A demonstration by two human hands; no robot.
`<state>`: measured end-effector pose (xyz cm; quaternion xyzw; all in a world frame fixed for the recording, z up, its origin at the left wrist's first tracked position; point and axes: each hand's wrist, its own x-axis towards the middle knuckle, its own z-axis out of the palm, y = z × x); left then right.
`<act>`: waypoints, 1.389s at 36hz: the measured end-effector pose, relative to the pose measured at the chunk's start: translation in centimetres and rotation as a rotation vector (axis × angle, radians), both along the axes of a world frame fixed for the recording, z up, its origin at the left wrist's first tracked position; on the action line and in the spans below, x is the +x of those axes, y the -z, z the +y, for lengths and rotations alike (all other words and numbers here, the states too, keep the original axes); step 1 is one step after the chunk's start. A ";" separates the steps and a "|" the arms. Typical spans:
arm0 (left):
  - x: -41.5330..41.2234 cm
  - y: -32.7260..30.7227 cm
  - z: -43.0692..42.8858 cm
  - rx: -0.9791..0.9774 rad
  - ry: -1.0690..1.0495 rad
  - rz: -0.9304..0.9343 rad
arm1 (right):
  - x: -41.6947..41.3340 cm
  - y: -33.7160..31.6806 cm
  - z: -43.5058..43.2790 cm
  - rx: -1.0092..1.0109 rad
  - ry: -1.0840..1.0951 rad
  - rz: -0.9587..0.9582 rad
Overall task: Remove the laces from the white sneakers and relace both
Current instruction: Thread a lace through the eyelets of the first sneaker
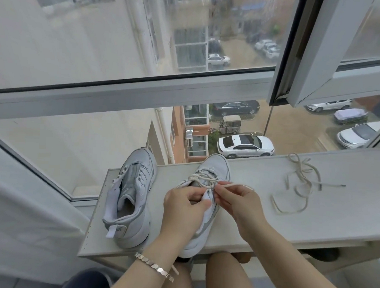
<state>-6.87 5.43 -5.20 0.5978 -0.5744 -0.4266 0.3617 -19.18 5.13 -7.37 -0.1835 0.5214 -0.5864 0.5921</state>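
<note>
Left grip (186, 205) clamps laced sneaker (216, 166) tongue; right grip (236, 202) pinches lace tip (229, 185)

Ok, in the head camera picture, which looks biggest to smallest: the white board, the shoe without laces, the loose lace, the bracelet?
1. white board
2. shoe without laces and loose lace: its sprawl looks about as big, so tied
3. bracelet, smallest though nearest the camera

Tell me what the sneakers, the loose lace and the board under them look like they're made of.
Sneakers: smooth white leather or a synthetic, with a soft sheen and silvery side panels.
Loose lace: flat woven cream fabric, lying limp in loops.
Board: probably pale wood-grain laminate over chipboard, matte, with a row of drilled holes along its left edge.
</note>
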 end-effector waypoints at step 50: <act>0.1 0.9 -0.4 0.035 -0.008 0.008 | -0.9 -2.2 -1.9 0.047 -0.223 0.175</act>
